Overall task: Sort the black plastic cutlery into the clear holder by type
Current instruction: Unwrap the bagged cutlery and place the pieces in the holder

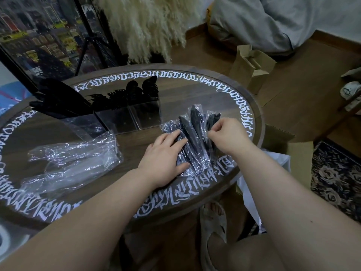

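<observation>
At the left of the frame a heap of empty, crinkled clear plastic wrappers (74,159) lies on the round dark wooden table with white lettering round its rim (242,106); a careless sweep of the forearm would likely push them off the edge.

Above them, at upper centre-left, stands the clear three-compartment acrylic holder (115,120), already holding black plastic cutlery (125,94): long pieces lean out of the left compartment, fork tines show in the middle one, spoon bowls in the right. Those leaning pieces look top-heavy, so a knock could tip the holder.

At centre, the still-wrapped black plastic cutlery packets (192,139) lie fanned on the table. The left hand (166,159) rests flat on them, fingers straight, pressing them down. The right hand (228,133), fingers curled, pinches the wrap of the rightmost packet. The film looks slippery: a sharp tug could scatter the pile or send loose cutlery into the wrong compartment.
</observation>
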`<state>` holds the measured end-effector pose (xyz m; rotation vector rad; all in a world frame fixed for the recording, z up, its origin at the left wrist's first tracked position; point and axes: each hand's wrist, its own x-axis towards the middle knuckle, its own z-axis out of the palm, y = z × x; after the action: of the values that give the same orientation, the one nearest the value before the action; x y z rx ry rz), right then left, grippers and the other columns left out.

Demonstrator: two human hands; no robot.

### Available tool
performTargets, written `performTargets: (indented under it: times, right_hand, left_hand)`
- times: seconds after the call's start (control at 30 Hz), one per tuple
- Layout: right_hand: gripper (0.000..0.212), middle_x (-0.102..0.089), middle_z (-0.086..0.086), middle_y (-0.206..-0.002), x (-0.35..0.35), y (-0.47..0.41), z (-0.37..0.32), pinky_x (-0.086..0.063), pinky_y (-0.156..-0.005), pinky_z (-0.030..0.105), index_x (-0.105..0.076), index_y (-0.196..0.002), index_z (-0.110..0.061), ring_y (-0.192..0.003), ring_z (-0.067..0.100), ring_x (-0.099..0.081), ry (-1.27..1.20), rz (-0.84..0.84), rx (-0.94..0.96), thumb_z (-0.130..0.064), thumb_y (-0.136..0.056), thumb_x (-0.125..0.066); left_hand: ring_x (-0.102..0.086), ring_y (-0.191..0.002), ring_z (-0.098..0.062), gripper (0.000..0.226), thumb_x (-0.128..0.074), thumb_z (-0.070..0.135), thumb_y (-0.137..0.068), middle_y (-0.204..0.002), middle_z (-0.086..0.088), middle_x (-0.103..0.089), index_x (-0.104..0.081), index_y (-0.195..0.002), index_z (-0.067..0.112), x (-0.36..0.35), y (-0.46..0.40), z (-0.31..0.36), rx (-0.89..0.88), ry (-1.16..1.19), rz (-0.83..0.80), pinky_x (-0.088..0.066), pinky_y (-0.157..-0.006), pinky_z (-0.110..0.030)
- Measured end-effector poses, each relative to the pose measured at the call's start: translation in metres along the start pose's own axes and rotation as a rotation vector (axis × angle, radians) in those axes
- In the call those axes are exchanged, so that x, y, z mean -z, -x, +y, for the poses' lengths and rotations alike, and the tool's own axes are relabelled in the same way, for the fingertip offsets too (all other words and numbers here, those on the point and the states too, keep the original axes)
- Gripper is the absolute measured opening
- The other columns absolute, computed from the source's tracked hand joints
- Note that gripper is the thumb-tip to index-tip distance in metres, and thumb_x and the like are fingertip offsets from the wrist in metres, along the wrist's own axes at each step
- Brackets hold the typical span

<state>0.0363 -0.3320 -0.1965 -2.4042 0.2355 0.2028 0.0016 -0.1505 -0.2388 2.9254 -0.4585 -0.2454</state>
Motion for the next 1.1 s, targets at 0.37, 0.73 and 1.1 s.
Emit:
performTargets:
  times: [0.37, 0.73, 1.1]
  right_hand:
    - [0.008, -0.06, 0.001, -0.072, 0.003, 0.0, -0.009, -0.047, -0.066, 0.034, -0.06, -0.079, -0.013, -0.068, 0.019, -0.054, -0.242, 0.096, 0.035, -0.012, -0.086, -0.057]
    - [0.024, -0.064, -0.006, -0.07, 0.0, 0.021, -0.027, -0.047, -0.064, 0.028, -0.056, -0.071, -0.027, -0.065, 0.013, -0.057, -0.222, 0.002, 0.324, -0.005, -0.082, -0.056]
    - [0.011, -0.061, -0.009, -0.067, -0.027, 0.048, -0.065, -0.045, -0.06, 0.017, -0.068, -0.08, -0.022, -0.06, 0.003, -0.054, -0.164, -0.274, 0.443, -0.013, -0.086, -0.064]
  left_hand:
    - [-0.006, -0.145, -0.02, 0.075, -0.052, 0.059, -0.088, -0.16, 0.009, -0.003, -0.019, -0.15, 0.033, -0.001, -0.002, -0.002, -0.013, 0.01, -0.008, -0.025, -0.114, -0.049]
    - [-0.044, -0.119, -0.027, 0.058, -0.061, 0.044, -0.082, -0.133, -0.008, -0.048, -0.051, -0.133, 0.018, 0.033, 0.021, -0.004, -0.096, 0.087, 0.719, -0.037, -0.102, -0.04]
    - [-0.053, -0.105, -0.016, 0.036, -0.03, 0.052, -0.096, -0.103, 0.009, -0.059, -0.059, -0.104, 0.031, 0.055, 0.062, -0.03, 0.153, -0.189, 0.249, -0.024, -0.093, -0.039]
